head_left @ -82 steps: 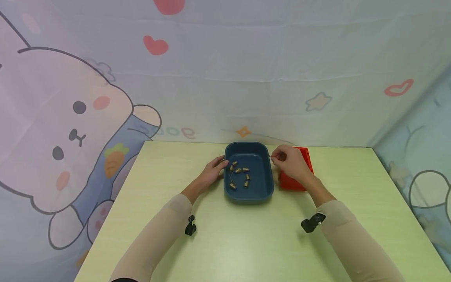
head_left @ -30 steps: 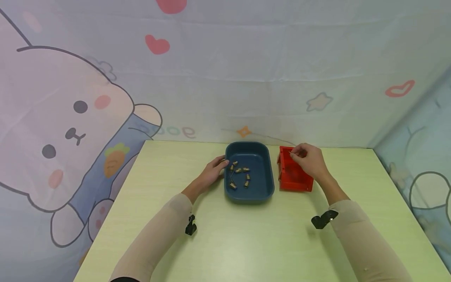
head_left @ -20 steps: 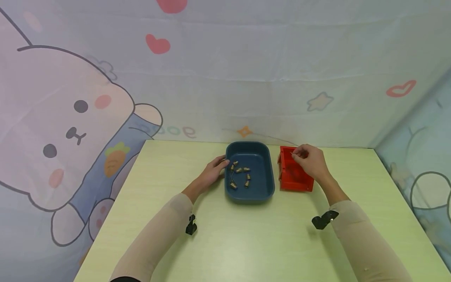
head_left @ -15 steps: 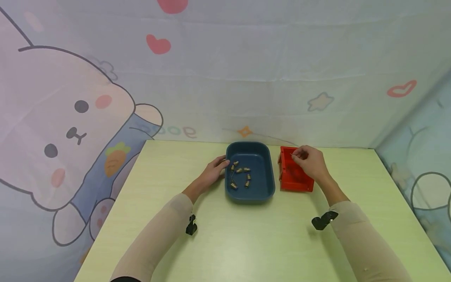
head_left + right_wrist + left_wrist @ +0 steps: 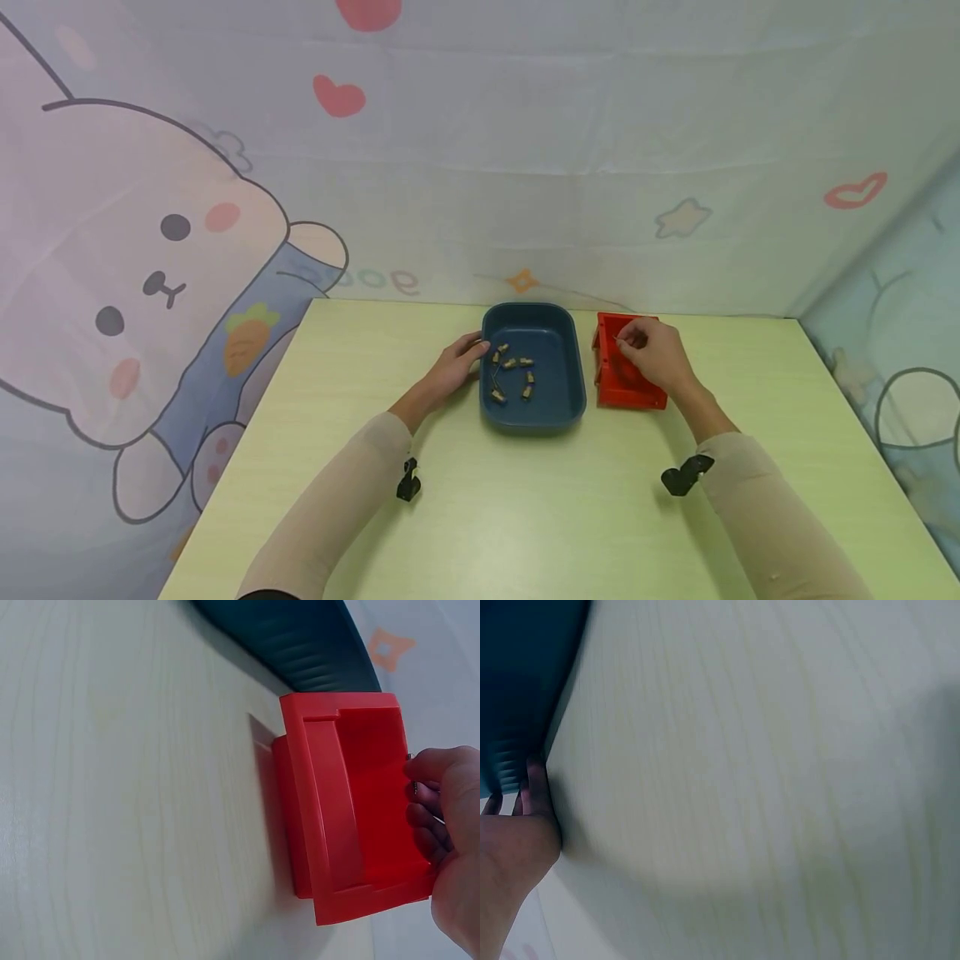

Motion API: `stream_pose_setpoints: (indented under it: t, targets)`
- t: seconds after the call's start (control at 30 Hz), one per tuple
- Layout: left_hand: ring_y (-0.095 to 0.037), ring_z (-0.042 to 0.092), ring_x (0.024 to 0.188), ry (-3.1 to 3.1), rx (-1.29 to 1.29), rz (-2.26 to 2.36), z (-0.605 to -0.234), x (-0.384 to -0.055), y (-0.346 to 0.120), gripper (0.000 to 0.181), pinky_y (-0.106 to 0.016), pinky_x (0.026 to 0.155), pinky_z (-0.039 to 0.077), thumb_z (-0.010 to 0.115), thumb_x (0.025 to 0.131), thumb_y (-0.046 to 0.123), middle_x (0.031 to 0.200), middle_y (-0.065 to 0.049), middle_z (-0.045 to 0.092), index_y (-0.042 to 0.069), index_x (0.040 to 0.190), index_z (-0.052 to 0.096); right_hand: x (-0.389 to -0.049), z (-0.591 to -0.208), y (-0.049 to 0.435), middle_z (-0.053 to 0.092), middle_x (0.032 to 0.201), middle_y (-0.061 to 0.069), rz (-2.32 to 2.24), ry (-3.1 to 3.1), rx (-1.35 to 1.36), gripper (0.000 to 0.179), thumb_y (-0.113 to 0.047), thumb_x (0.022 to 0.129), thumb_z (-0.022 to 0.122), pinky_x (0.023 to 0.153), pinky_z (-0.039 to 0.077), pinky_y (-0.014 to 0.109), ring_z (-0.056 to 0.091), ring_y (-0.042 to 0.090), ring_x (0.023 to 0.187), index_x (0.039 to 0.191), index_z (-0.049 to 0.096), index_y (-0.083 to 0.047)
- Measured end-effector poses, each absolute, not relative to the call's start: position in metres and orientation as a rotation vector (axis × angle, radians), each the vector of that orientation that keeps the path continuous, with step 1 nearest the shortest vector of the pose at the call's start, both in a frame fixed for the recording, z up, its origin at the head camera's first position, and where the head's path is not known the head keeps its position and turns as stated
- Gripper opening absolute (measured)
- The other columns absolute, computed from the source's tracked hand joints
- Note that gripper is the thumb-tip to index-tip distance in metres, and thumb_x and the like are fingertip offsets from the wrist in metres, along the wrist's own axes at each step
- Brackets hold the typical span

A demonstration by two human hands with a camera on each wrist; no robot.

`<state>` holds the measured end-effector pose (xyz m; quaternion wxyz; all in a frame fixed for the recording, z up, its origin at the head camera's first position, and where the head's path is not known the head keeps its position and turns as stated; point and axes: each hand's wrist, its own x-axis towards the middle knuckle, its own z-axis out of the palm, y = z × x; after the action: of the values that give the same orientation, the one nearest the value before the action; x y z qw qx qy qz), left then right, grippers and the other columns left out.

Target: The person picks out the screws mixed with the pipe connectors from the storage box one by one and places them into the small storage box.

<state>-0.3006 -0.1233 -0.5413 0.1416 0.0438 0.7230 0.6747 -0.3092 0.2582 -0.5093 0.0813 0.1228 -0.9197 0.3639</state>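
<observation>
My left hand holds the left side of a blue plastic tray, thumb over the rim; in the left wrist view the fingers lie along its outer wall. Several small brass fittings lie in the left and middle of the tray, with a thin metal rod among them. Over the red bin my right hand pinches a small thin screw between thumb and forefinger. Its other fingers are curled, and the palm side hides part of the screw.
The red bin stands just right of the tray, its open top facing the right hand. Both containers are near the back edge of the pale wooden table. A printed cloth hangs close behind.
My right hand has moved from beside the tray's right rim to over the red bin, then slightly nearer to me. The left hand and tray have stayed in place.
</observation>
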Motion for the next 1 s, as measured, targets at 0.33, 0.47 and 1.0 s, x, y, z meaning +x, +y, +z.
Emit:
stream_pose_setpoints:
  t: [0.33,0.47,1.0]
  targets:
    - [-0.031,0.043,0.15,2.084,0.122,1.95,-0.5406,-0.3003,-0.1241,0.059,-0.048,0.118,0.047,0.056,0.112,0.037,0.163,-0.015,0.044,0.009,0.162,0.041,-0.3088,-0.5094,0.2561,0.07,0.092,0.013,1.028,-2.752,0.404,0.005,-0.006,0.098,0.073,0.078,0.056,0.042,0.063,0.03,0.086,0.101,0.072,-0.001]
    - [-0.031,0.043,0.151,2.084,0.129,1.945,-0.5405,-0.2999,-0.1245,0.059,-0.048,0.119,0.046,0.056,0.112,0.037,0.163,-0.015,0.045,0.009,0.162,0.04,-0.3084,-0.5101,0.256,0.07,0.092,0.013,1.014,-2.754,0.408,0.006,-0.006,0.098,0.072,0.079,0.056,0.042,0.063,0.03,0.086,0.101,0.072,-0.002]
    - [-0.03,0.042,0.151,2.087,0.132,1.939,-0.5428,-0.3006,-0.1241,0.06,-0.048,0.12,0.045,0.056,0.112,0.037,0.163,-0.014,0.044,0.009,0.162,0.04,-0.3084,-0.5106,0.2559,0.07,0.091,0.013,1.003,-2.756,0.404,0.007,-0.007,0.098,0.073,0.077,0.056,0.04,0.063,0.03,0.085,0.101,0.072,-0.001]
